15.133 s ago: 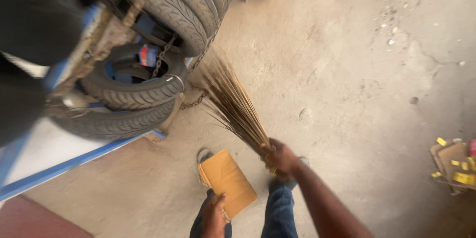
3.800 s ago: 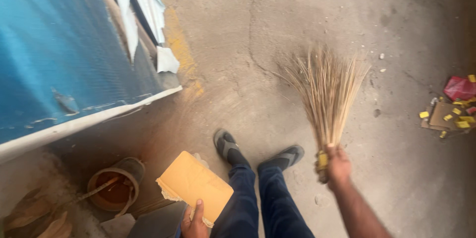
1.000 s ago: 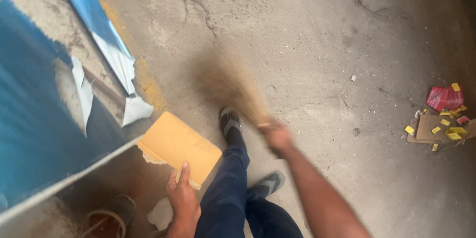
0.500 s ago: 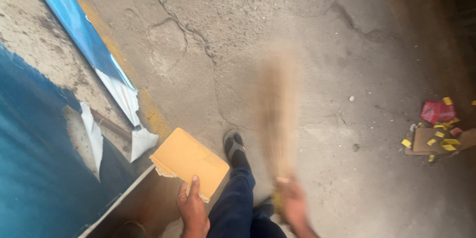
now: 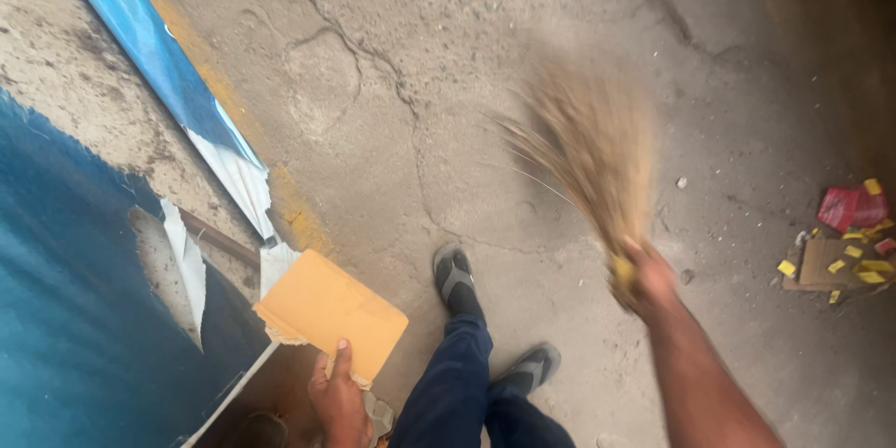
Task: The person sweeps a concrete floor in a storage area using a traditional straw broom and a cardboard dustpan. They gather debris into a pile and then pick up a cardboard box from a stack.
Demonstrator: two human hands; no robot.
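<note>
Your right hand (image 5: pixel 644 282) closes around the bound neck of a straw broom (image 5: pixel 588 145), fingers wrapped tight on the handle end where a patch of yellow binding shows; the bristles fan upward and away from you across the cracked concrete floor (image 5: pixel 448 65), blurred, so you cannot tell whether their tips touch the ground; your bare forearm runs down to the lower right edge of the view. Your left hand (image 5: pixel 338 401) sits low in the frame and grips a flat piece of tan cardboard (image 5: pixel 331 313) by its near, ragged edge, thumb laid on top and pointing up the sheet, the other fingers hidden beneath it; the cardboard tilts out to your left, just beside your left leg, its far corner close to the torn white edge of a blue sheet (image 5: pixel 84 336) that covers the left side of the scene. A narrower blue strip (image 5: pixel 154 65) runs diagonally above it, bordered by a band of yellowish dust on the floor. Your legs in dark blue trousers (image 5: pixel 457 383) stand between the two hands, feet in grey sandals (image 5: pixel 455 275) planted on the concrete, one ahead of the other. Well apart to the right, near the frame's edge, lies a small heap of litter (image 5: pixel 845 243): a red wrapper, a scrap of brown card and several yellow bits.
</note>
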